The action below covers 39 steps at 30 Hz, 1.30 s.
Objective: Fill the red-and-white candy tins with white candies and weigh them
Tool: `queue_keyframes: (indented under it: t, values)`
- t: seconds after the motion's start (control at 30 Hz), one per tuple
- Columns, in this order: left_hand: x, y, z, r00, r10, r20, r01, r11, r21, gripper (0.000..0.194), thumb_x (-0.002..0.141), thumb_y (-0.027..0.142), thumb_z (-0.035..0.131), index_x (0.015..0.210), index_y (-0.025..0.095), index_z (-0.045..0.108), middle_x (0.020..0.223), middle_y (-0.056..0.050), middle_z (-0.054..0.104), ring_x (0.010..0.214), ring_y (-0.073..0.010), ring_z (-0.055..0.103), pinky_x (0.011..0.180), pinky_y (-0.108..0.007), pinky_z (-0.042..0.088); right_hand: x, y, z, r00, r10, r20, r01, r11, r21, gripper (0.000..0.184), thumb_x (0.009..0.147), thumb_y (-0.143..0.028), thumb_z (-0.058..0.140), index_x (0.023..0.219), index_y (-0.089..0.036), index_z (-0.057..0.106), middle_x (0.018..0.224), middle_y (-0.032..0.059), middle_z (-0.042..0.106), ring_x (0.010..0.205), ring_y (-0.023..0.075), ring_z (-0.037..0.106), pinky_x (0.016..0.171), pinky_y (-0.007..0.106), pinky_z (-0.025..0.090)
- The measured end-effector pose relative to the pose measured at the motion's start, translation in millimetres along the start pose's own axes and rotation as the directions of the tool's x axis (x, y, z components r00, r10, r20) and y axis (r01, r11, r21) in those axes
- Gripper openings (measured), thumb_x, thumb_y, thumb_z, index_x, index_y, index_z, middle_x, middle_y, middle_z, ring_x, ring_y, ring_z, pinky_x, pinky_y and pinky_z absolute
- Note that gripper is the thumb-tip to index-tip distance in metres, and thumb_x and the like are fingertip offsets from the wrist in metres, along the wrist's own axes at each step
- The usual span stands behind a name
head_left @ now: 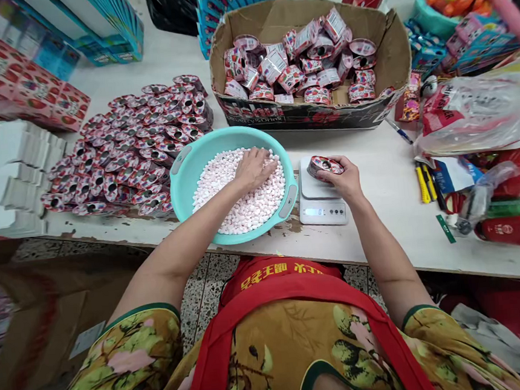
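My left hand rests in a heap of small white candies inside a turquoise basin. Its fingers are spread, with the tips partly sunk among the candies. In my right hand is a small oval candy box, red and pink on top with a dark opening. I grip it by its right end, over the digital scale; whether the box touches the scale's plate, I cannot tell. The display seems to read 0.
Left of the basin stand many similar candy boxes in rows. A cardboard box behind holds more, lying loosely. White cartons are stacked far left. Cutters, plastic bags and a red cup crowd the right side.
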<state>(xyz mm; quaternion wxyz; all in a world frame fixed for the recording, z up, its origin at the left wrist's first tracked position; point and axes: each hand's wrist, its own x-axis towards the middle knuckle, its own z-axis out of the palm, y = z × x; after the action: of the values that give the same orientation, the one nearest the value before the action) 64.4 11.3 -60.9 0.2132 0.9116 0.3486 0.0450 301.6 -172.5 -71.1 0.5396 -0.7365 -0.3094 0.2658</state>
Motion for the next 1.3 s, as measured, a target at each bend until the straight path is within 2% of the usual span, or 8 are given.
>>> queue_keyframes:
  t: [0.13,0.33,0.47,0.63,0.8,1.03,1.17,1.3]
  values:
    - [-21.1,5.2,-8.6,0.986,0.055,0.159,-0.067,0.995,0.071,0.052,0.104,0.055,0.034,0.123,0.018,0.064,0.120,-0.017,0.063,0.118,-0.0351,0.055,0.105,-0.051,0.044,-2.1,0.2,-16.6,0.990,-0.121,-0.079,0.107,0.981,-0.160,0.068,0.063,-0.062,0.086,0.117,-0.024,0.070,0.123,0.0086,0.071,0.113,0.0279,0.062,0.097,0.045,0.052]
    - [-61.0,5.3,-31.9,0.974,0.045,0.222,-0.090,0.976,0.200,0.033,0.102,0.037,0.039,0.107,0.021,0.068,0.105,-0.012,0.068,0.101,-0.0287,0.062,0.088,-0.041,0.049,-15.4,-7.6,-63.7,0.946,-0.174,-0.274,0.173,0.985,-0.028,0.053,0.077,-0.065,0.078,0.109,-0.022,0.071,0.114,0.0088,0.073,0.107,0.0234,0.067,0.095,0.042,0.055]
    - [-82.2,0.3,-42.1,0.995,0.036,0.095,-0.045,0.995,0.093,0.029,0.097,0.036,0.051,0.116,0.024,0.069,0.123,-0.010,0.069,0.111,-0.0290,0.064,0.092,-0.041,0.051,-40.8,0.6,-74.4,0.940,-0.105,-0.325,0.142,0.986,0.089,0.050,0.072,-0.059,0.084,0.103,-0.021,0.072,0.107,0.0075,0.075,0.102,0.0214,0.070,0.099,0.042,0.055]
    - [-101.6,-2.7,-47.9,0.976,-0.074,-0.206,0.049,0.991,-0.124,0.035,0.095,0.043,0.056,0.120,0.022,0.069,0.129,-0.010,0.069,0.107,-0.0270,0.068,0.096,-0.042,0.053,-65.8,10.8,-68.3,0.926,0.030,-0.376,0.044,0.981,0.187,0.050,0.063,-0.056,0.088,0.094,-0.020,0.073,0.099,0.0062,0.076,0.092,0.0194,0.070,0.094,0.041,0.058]
    - [-99.0,5.9,-56.8,0.961,-0.096,-0.260,0.034,0.972,-0.233,0.026,0.094,0.039,0.057,0.103,0.021,0.073,0.112,-0.007,0.076,0.086,-0.0211,0.070,0.089,-0.038,0.054,-72.3,12.4,-64.8,0.934,0.091,-0.347,-0.010,0.974,0.227,0.047,0.063,-0.053,0.088,0.094,-0.020,0.073,0.099,0.0053,0.076,0.090,0.0186,0.071,0.091,0.040,0.059]
    - [-77.9,19.7,-56.8,0.982,-0.053,-0.180,0.034,0.993,-0.110,0.026,0.095,0.034,0.055,0.107,0.023,0.076,0.114,-0.007,0.078,0.098,-0.0247,0.071,0.091,-0.038,0.053,-77.7,19.3,-68.7,0.935,0.098,-0.342,-0.017,0.973,0.232,0.045,0.067,-0.051,0.084,0.096,-0.019,0.072,0.102,0.0078,0.075,0.093,0.0200,0.070,0.092,0.041,0.057]
    - [-71.1,27.2,-46.3,0.996,-0.073,-0.059,0.070,0.996,-0.061,0.027,0.095,0.036,0.056,0.108,0.024,0.076,0.117,-0.007,0.078,0.102,-0.0269,0.071,0.092,-0.041,0.053,-65.4,21.9,-50.3,0.962,-0.012,-0.271,0.005,1.000,-0.028,0.056,0.065,-0.052,0.086,0.110,-0.024,0.071,0.124,0.0095,0.071,0.112,0.0264,0.064,0.100,0.048,0.053]
    - [-70.2,37.0,-38.5,0.991,-0.068,-0.112,0.039,0.970,-0.238,0.026,0.094,0.040,0.057,0.104,0.025,0.075,0.114,-0.006,0.078,0.102,-0.0258,0.070,0.094,-0.041,0.052,-31.9,15.7,-16.8,0.975,-0.149,-0.164,0.085,0.936,-0.342,0.058,0.057,-0.050,0.091,0.104,-0.022,0.071,0.136,0.0148,0.062,0.132,0.0338,0.051,0.114,0.054,0.041]
